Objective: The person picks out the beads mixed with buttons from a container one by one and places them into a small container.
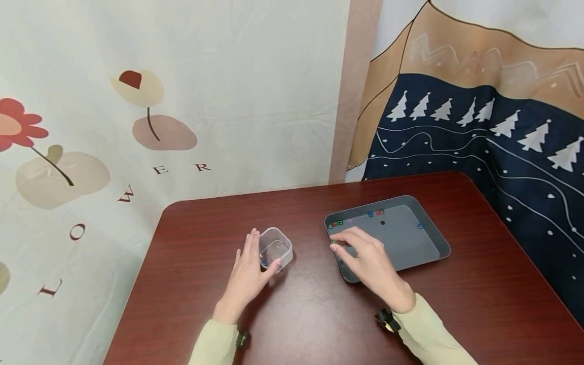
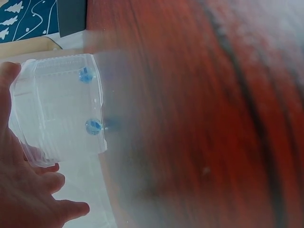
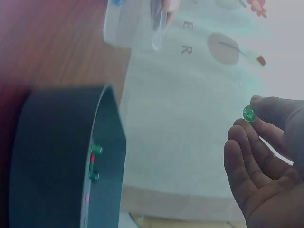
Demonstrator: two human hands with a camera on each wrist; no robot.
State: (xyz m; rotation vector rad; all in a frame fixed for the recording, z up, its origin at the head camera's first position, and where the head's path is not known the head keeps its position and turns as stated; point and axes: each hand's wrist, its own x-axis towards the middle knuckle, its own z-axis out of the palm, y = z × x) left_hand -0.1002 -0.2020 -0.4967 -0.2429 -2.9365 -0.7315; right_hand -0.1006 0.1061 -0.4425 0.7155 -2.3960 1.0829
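Note:
My left hand [image 1: 244, 279] holds a small clear plastic container [image 2: 57, 104] on the table, thumb on one side and fingers on the other. Inside lie two blue-and-clear marbles, an upper blue marble [image 2: 85, 75] and a lower blue marble [image 2: 93, 127] in the left wrist view. Over the near left edge of a grey tray [image 1: 415, 248], my right hand [image 1: 371, 263] pinches a green marble [image 3: 248, 114] between thumb and fingertip. Small marbles lie along the tray's far side, among them green marbles [image 3: 97, 149] and a blue marble [image 1: 421, 226].
Both the container and the tray stand on a dark red wooden table [image 1: 310, 324], with a gap of table between them. Behind it hangs a pale printed curtain [image 1: 255, 101]. A dark blue cloth with white trees [image 1: 483, 147] hangs at the right.

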